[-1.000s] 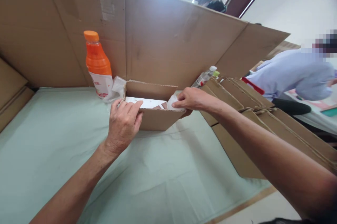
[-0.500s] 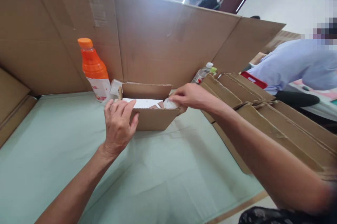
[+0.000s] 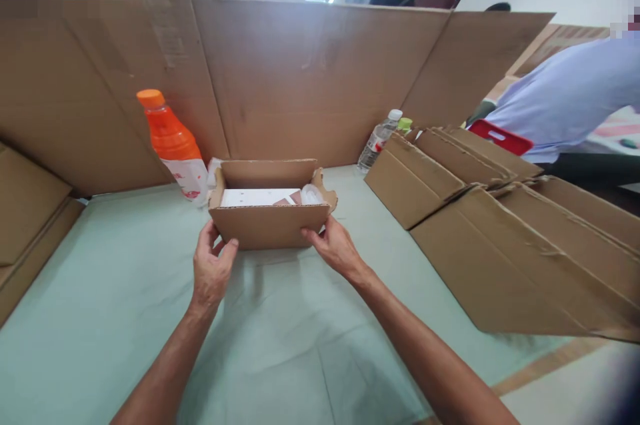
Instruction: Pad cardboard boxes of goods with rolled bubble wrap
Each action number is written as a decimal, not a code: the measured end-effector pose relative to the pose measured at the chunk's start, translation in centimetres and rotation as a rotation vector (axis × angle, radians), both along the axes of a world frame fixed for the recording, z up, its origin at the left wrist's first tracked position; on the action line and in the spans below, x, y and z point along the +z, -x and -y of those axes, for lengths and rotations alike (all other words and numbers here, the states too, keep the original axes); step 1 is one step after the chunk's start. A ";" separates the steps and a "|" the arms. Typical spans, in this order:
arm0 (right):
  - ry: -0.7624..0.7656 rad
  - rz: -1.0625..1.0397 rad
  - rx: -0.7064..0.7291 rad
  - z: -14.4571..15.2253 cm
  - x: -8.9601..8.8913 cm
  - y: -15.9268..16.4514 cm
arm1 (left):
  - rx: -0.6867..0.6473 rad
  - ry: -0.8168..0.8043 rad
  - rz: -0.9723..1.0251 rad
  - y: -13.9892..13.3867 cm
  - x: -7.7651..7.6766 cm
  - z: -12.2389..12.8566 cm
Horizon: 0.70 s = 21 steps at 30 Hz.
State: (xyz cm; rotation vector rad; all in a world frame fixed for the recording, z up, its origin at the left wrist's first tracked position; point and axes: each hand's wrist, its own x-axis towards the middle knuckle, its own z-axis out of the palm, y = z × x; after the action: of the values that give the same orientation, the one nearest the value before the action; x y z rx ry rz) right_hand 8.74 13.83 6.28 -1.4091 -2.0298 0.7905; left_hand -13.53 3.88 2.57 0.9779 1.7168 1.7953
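Note:
An open-topped cardboard box (image 3: pixel 270 228) sits near the middle of the cloth-covered table. Inside it lie a white box (image 3: pixel 250 198) with a brownish pattern at one end and, at the right, a clear plastic item (image 3: pixel 312 196) whose kind I cannot make out. My left hand (image 3: pixel 213 268) grips the cardboard box at its lower left corner, the thumb near the front face. At the lower right corner my right hand (image 3: pixel 337 246) holds the same box, thumb on the front and the other fingers partly hidden at the side.
An orange-capped bottle (image 3: pixel 175 145) stands behind the box to the left. A clear water bottle (image 3: pixel 377 144) is at back right, beside cardboard boxes (image 3: pixel 450 245). A cardboard wall (image 3: pixel 310 85) closes off the back. Beyond, at right, are a red tray (image 3: pixel 500 137) and a person's light-blue sleeve (image 3: pixel 555 92).
My right hand has left the plastic item at the box's right end and moved down to its lower right corner. My left hand has slid from the top edge to the lower left corner.

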 end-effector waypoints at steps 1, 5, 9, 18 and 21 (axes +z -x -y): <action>-0.005 -0.007 -0.018 0.4 0.1 -1.1 | -0.018 -0.008 0.015 -0.9 0.4 -0.3; -0.080 0.044 -0.254 4.4 0.1 -7.4 | -0.216 -0.028 0.021 -4.8 0.7 1.5; -0.125 0.023 -0.236 8.9 -0.7 -8.0 | -0.176 0.088 0.064 -5.1 -0.1 6.5; -0.071 -0.123 -0.110 6.0 0.5 -6.0 | -0.116 0.131 0.069 -5.0 -0.7 8.0; -0.087 -0.140 -0.226 6.5 -0.5 -9.0 | -0.184 0.109 0.079 -7.3 -0.9 4.9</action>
State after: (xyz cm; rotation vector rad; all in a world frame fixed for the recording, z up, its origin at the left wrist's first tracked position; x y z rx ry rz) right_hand 17.74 7.37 5.76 -1.4597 -1.7423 0.6750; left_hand -6.21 -1.01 1.64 0.9715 1.6031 1.5862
